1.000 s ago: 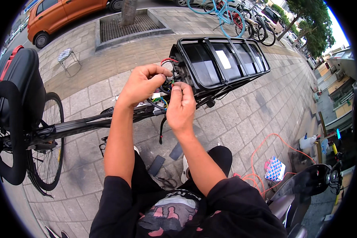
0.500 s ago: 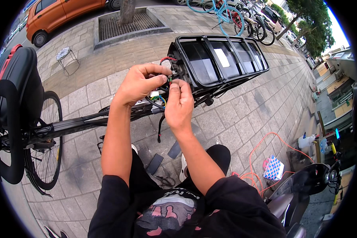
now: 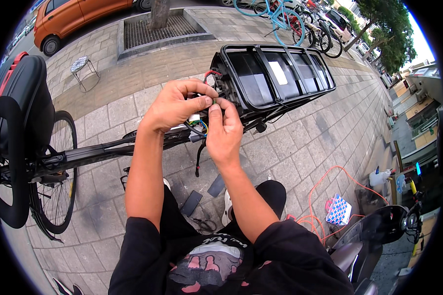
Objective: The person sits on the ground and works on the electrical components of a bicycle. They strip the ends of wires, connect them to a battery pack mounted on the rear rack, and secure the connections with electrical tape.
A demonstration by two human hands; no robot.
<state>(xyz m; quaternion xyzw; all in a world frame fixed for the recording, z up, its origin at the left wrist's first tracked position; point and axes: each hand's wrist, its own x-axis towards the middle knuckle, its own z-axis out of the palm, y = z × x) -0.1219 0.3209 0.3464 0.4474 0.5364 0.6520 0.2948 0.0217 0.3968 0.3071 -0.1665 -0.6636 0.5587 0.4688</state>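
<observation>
My left hand [image 3: 174, 105] and my right hand [image 3: 224, 132] meet fingertip to fingertip over the frame of an electric bike. Each is closed in a pinch on a thin wire, with a small green bit [image 3: 214, 102] showing between the tips. Fingers cover most of the joint. Just beyond them sits the black rear rack [image 3: 261, 73] with a dark battery case under its bars. A red wire [image 3: 212, 73] loops out by the case's near end. Below my hands hang a white connector [image 3: 194, 118], blue and yellow wires, and a black cable [image 3: 198, 160] dangling down.
The bike's frame tube [image 3: 88, 156] runs left to a wheel and black seat [image 3: 22, 108]. Two dark flat pieces [image 3: 192, 202] lie on the paving by my feet. An orange cord [image 3: 312, 196] and a checkered box [image 3: 338, 210] lie right, near a parked scooter [image 3: 379, 226].
Both hands have shifted very slightly right, and their fingertips have come closer together, hiding more of the wire. The rest looks the same apart from a small shift of the view.
</observation>
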